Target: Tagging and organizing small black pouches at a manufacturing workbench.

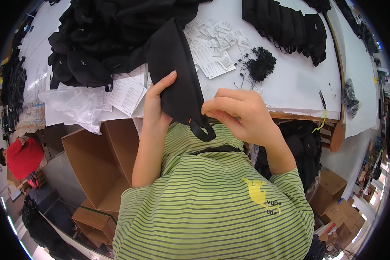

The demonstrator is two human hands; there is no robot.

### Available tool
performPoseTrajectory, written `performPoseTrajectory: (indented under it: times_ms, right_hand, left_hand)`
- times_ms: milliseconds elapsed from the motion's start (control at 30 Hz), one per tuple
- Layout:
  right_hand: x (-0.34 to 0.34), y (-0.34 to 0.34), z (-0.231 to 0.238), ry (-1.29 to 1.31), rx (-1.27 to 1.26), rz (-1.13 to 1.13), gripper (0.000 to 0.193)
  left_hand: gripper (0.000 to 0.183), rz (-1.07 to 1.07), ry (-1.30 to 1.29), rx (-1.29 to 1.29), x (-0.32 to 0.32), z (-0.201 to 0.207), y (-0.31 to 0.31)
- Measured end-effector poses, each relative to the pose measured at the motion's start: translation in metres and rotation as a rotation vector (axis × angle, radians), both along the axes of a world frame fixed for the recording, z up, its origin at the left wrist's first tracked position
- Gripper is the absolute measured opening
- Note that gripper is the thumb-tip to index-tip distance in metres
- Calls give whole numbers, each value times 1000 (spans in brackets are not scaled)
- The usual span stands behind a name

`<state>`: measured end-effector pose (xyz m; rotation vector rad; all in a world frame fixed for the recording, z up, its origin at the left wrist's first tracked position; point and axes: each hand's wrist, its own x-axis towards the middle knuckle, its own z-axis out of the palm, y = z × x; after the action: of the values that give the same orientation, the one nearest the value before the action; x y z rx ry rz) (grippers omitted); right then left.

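Note:
A flat black fabric pouch (177,71) is held up slantwise over the table's near edge. My left hand (157,103) grips it along its left side, the thumb lying on the front face. At the lower right corner, my right hand (242,112) is closed in a pinch at the pouch's edge; what exactly sits between the fingertips is hidden. A black strap loop (203,131) hangs from that lower end, beside a tiny orange tab (190,122). White paper tags (212,52) are scattered beyond the pouch, next to a tangle of black strings (261,65).
Black pouches (89,69) are heaped at the back left, and more stand in a row (286,26) at the back right. Clear plastic (76,104) and printed sheets (128,93) lie left. Snips (322,99) rest right. An open cardboard box (95,160) stands below the table edge.

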<state>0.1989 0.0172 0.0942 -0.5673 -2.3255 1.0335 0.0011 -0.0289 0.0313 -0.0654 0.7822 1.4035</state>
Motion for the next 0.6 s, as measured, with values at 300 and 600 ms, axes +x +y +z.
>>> performPoseTrajectory:
  times_ms: [300, 600]
  right_hand:
    - [-9, -1, 2, 38, 30, -80, 10]
    - [-8, -2, -5, 9, 149, -146, 8]
  left_hand:
    - [28, -26, -31, 126, -2, -4, -3]
    - [27, 45, -40, 109, 5, -12, -5]
